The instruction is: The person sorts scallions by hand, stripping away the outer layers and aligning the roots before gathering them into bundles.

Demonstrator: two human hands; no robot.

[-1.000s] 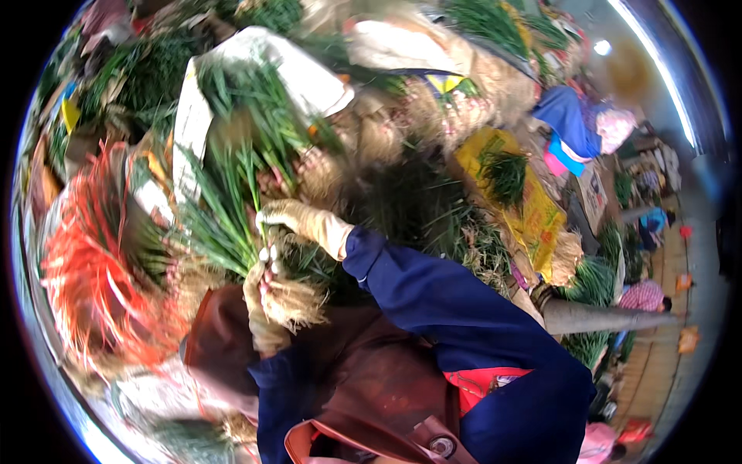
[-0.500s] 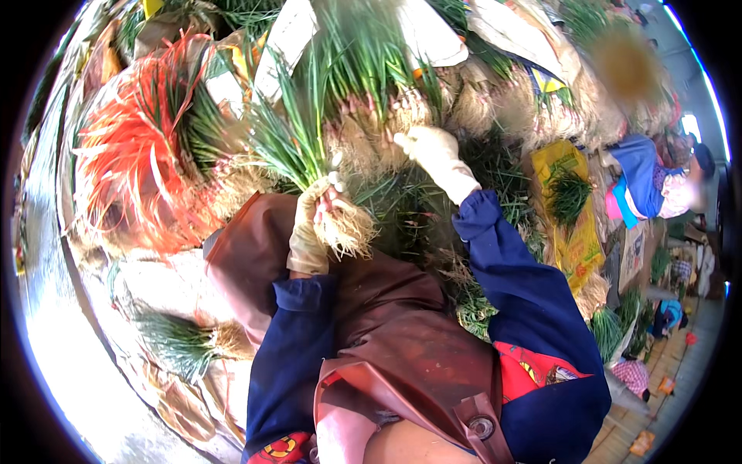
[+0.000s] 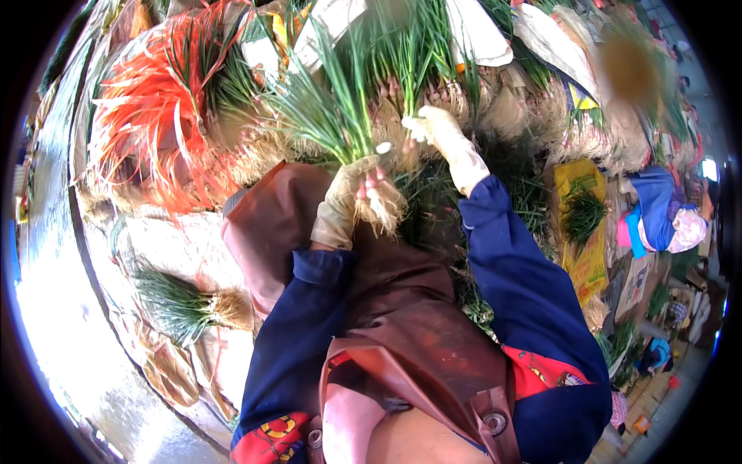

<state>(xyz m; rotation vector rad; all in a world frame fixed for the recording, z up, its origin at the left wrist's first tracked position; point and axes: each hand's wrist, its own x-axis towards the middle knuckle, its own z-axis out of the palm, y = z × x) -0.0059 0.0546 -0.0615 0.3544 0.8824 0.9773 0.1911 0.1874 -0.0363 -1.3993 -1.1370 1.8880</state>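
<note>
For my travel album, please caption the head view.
Gloved left hand grips an onion bunch; gloved right hand is by more onions.

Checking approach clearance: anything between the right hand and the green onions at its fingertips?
Nothing visible. The right hand has its fingertips right by the green onions; whether they touch is unclear. The bunch in the left hand sits off to the left, not across that path.

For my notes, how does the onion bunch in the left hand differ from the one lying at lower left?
The held bunch spreads its leaves up the picture; the lying bunch, leftward. The held bunch shows pinkish bulbs; the lying bunch shows none clearly. Both have green leaves and pale roots.
</note>
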